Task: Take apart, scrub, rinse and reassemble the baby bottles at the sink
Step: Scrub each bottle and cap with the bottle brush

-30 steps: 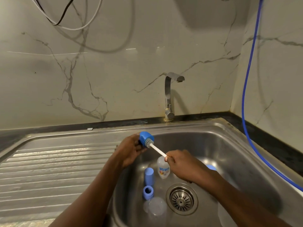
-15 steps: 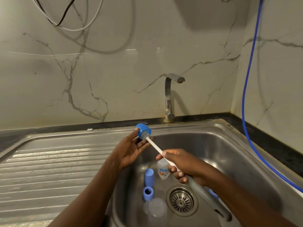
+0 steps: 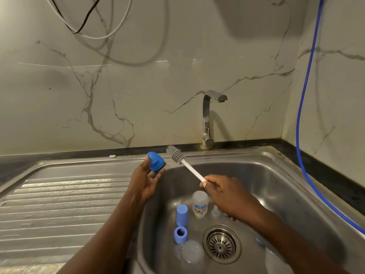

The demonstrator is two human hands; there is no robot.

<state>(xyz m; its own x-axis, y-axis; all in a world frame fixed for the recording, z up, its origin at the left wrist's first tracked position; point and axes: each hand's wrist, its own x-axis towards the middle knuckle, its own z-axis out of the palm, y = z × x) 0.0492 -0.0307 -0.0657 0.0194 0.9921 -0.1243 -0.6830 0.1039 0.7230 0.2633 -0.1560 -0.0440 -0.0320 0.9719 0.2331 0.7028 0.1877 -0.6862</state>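
My left hand (image 3: 145, 179) holds a round blue bottle cap (image 3: 156, 161) at its fingertips over the sink's left rim. My right hand (image 3: 227, 194) grips the white handle of a bottle brush (image 3: 178, 158); its grey bristle head points up and left, free of the cap. In the sink basin (image 3: 256, 186) stands a clear printed baby bottle (image 3: 200, 204). A blue cap (image 3: 182, 215) stands beside it, a blue screw ring (image 3: 180, 233) in front, and a clear dome cover (image 3: 189, 254) nearest me. A small clear teat (image 3: 215, 212) lies by my right wrist.
The tap (image 3: 209, 119) stands behind the basin with no water running. The drain strainer (image 3: 221, 244) sits at the basin floor. A ribbed draining board (image 3: 59, 204) lies to the left. A blue hose (image 3: 304, 135) hangs down the right wall, and cables (image 3: 88, 26) hang at the top.
The brush head has come out of the blue cap and now stands to its right. My left hand with the cap has shifted slightly left and up.
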